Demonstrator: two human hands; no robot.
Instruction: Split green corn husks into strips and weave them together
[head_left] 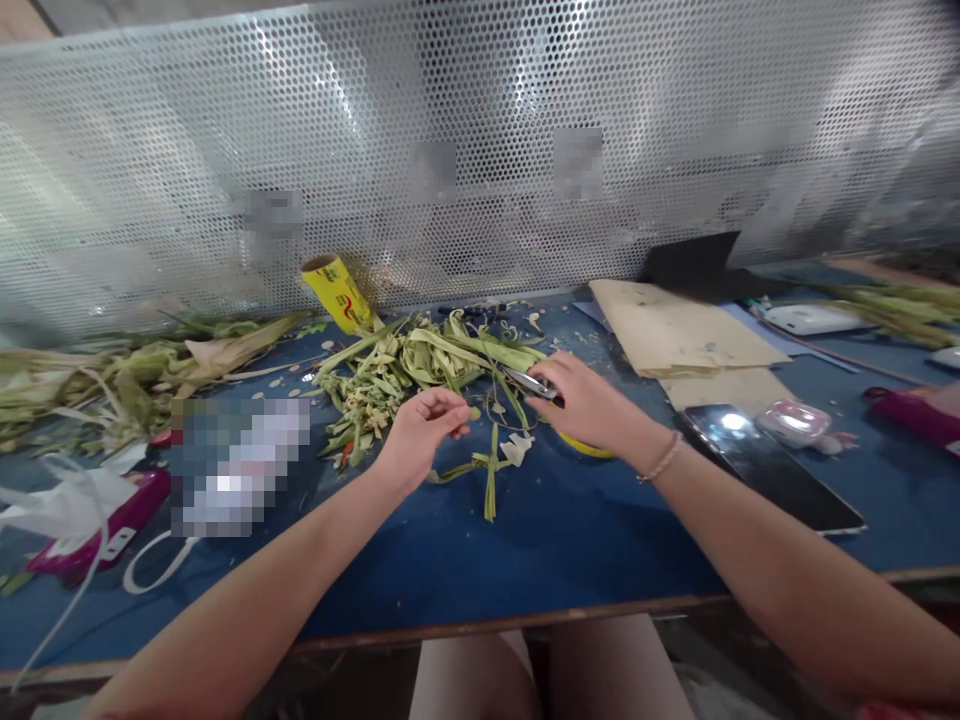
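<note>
My left hand (424, 430) is closed in a pinch at the middle of the blue table (585, 560), with a small greenish piece (473, 413) at its fingertips. To the right, my right hand (581, 400) is wrapped round small metal scissors (531, 383), whose blades point left. Between and below the hands lies a cross-shaped green husk piece (490, 470), with a whitish scrap (516, 449) beside it. Behind my left hand is a heap of green husk strips (420, 360). A yellow ring (589, 447) shows partly beneath my right hand.
A yellow tube (339, 295) leans against the perforated metal screen (480, 130). More husks (150, 375) lie far left, near a magenta device (112, 530) and white cable. Brown paper (675, 325), a dark phone (772, 470) and a pink case (796, 421) are at right.
</note>
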